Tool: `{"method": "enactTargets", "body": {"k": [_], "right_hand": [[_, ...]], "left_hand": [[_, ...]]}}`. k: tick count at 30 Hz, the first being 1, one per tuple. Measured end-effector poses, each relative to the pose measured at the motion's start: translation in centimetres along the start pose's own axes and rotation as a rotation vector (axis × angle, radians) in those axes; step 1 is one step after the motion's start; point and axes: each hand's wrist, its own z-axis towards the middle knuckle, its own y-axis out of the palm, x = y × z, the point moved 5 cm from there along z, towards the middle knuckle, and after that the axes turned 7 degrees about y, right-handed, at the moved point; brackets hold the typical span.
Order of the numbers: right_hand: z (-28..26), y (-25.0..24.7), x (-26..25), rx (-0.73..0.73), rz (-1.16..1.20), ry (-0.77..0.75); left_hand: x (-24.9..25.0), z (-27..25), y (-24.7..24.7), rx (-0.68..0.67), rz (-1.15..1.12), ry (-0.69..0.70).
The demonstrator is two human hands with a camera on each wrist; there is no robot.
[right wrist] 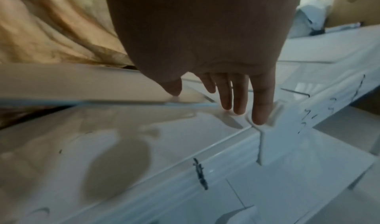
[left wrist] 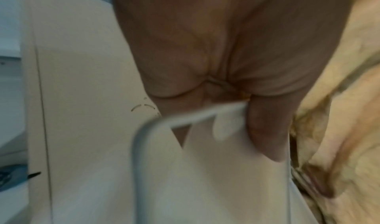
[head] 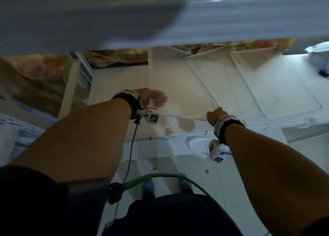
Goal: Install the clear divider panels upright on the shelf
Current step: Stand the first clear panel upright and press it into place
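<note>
- The clear divider panel [head: 179, 86] in hand stands tilted over the shelf [head: 178, 127], left of two more clear panels [head: 263, 80] that already stand on it farther right.
- The left hand [head: 151, 96] pinches the panel's near-left rounded corner, thumb on one face, fingers behind.
- The right hand [head: 214, 116] is released, its fingers [right wrist: 261, 107] straight, fingertips resting by a small white clip [right wrist: 267, 122] at the shelf's front rail.
- To do this step well, I judge: line the panel's lower edge up with the clip, steady the base with the right hand, then swing it upright without twisting, since the panel could flex or slip.
- Dark scribbled marks [right wrist: 200, 174] sit along the rail; none is readable. No brand shows.
</note>
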Motion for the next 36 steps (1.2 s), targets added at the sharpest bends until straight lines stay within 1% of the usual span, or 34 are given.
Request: {"method": "enactTargets", "body": {"k": [1, 3, 6, 8, 11, 13, 14, 16, 18, 21, 25, 29, 32, 33, 36], "right_hand": [[-0.3, -0.2, 0.4, 0.026, 0.063, 0.050], [-0.3, -0.8, 0.7, 0.065, 0.132, 0.086], [-0.6, -1.7, 0.4, 0.069, 0.146, 0.083], [-0.9, -1.7, -0.1, 0.029, 0.239, 0.052], [-0.2, 0.1, -1.0, -0.151, 0.315, 0.008], [-2.1, 1.2, -1.8, -0.286, 0.437, -0.004], [-2.7, 1.7, -2.3, -0.346, 0.458, -0.010], [-4.2, 2.4, -3.3, -0.460, 0.414, -0.050], [-5.0, 2.6, -4.1, -0.526, 0.402, -0.064], [-5.6, 2.2, -5.0, -0.532, 0.454, -0.083], [-6.3, 1.8, -5.5, -0.540, 0.461, -0.111], [-7.1, 2.2, -5.7, -0.552, 0.361, -0.108], [-7.4, 2.5, -6.4, -0.494, 0.267, -0.126], [-7.6, 2.6, -6.6, -0.481, 0.254, -0.133], [-7.8, 3.3, -7.4, -0.459, 0.266, -0.160]], "left_hand": [[0.3, 0.1, -0.2, -0.001, -0.003, 0.022], [0.4, -0.5, -1.1, 0.011, -0.015, 0.018], [0.2, -1.0, -3.3, 0.031, -0.009, 0.012], [0.3, -1.0, -4.6, 0.024, 0.015, 0.015], [1.2, -1.2, -6.1, 0.034, 0.054, 0.011], [2.3, -1.5, -6.6, 0.011, 0.086, 0.006], [3.1, -1.8, -6.9, 0.009, 0.095, 0.010], [5.1, -2.4, -7.7, 0.021, 0.132, 0.022], [7.0, -2.9, -8.6, 0.014, 0.187, 0.047], [8.8, -3.5, -9.7, 0.007, 0.278, 0.069], [9.4, -4.1, -10.1, -0.006, 0.354, 0.071], [11.1, -5.2, -10.4, -0.010, 0.396, 0.109], [11.9, -5.9, -11.0, -0.022, 0.488, 0.084], [11.8, -6.4, -10.8, -0.052, 0.509, 0.076], [11.7, -5.9, -11.4, -0.073, 0.520, 0.094]]}}
